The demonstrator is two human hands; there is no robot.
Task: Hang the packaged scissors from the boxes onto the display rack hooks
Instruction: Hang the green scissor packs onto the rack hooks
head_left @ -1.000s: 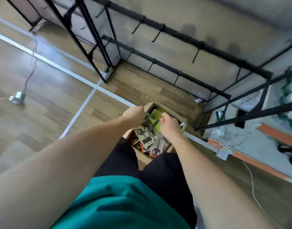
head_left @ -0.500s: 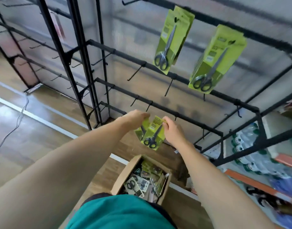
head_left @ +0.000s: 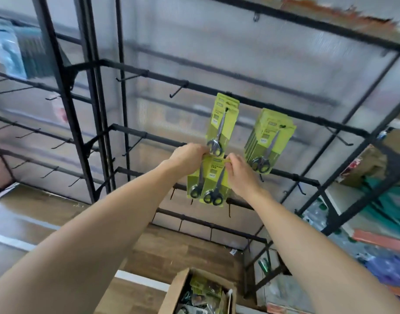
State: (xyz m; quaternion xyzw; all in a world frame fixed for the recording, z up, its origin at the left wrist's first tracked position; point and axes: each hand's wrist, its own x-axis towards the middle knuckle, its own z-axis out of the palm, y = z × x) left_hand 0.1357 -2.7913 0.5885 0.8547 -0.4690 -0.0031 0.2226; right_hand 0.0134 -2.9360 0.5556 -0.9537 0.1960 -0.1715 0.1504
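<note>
Both hands, left [head_left: 190,155] and right [head_left: 238,169], pinch two lime-green carded scissors packs [head_left: 209,182] below two filled black-wire rack hooks [head_left: 226,98]; the brown cardboard box [head_left: 174,293] remains nearly full.

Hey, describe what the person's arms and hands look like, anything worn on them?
Both arms are bare all the way into the frame: no sleeves show. The left hand and right hand wear no gloves, and no watch, bracelet or ring is visible on the wrists or fingers. The picture is slightly blurred, so a thin ring could be missed.
</note>
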